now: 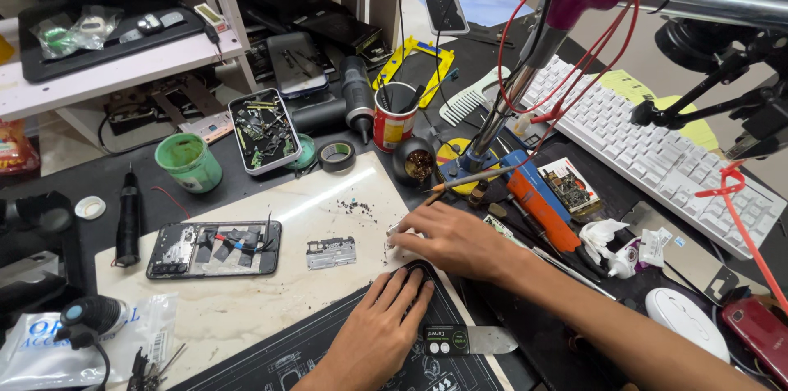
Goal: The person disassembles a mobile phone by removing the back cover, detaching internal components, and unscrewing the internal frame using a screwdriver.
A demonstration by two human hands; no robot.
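On the marble slab (246, 309), left hand (386, 317) lies flat, open, holding nothing, on the black mat (304, 358). Right hand (455, 239) pinches a small white bit (396, 230) (cannot tell what). Better keep left pressing steady, w/ right moving slow. Phone (215, 249) lies opened at 9 o'clock; clear bag w/ blue print (33, 342) at 8, red-yellow can (394, 120) at 12.

Cluttered repair bench seen from above. The left hand (379, 327) lies flat, fingers together, on the black printed work mat (287, 358) at the near edge of the pale marble slab (246, 301). The right hand (447, 237) rests at the slab's right edge, fingertips touching a small white object (397, 229) too small to identify. An opened black smartphone with exposed internals (214, 248) lies toward the slab's left side; a small grey metal shield plate (331, 252) lies between it and the hands. A white keyboard (657, 153) sits along the bench's right edge.
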